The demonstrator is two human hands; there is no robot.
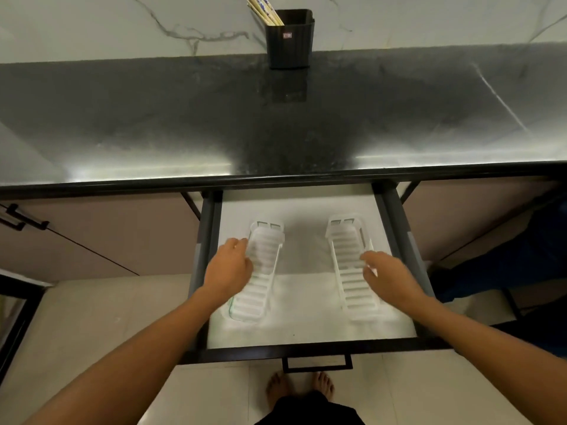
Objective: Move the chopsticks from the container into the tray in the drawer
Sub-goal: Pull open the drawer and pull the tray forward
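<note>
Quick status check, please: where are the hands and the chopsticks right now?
Left hand on left tray, right hand on right tray, both empty. Chopsticks in black container on counter. Drawer open, path clear.

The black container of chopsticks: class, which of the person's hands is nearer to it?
Left, narrowly. The left hand is below-left of the container; the right hand is below-right, both down in the drawer.

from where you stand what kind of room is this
Most likely a home kitchen. A dark polished stone countertop runs along a marble-look wall, a black container of chopsticks stands at the back of it, and an open drawer below holds two clear slotted trays, typical cutlery storage.
</note>
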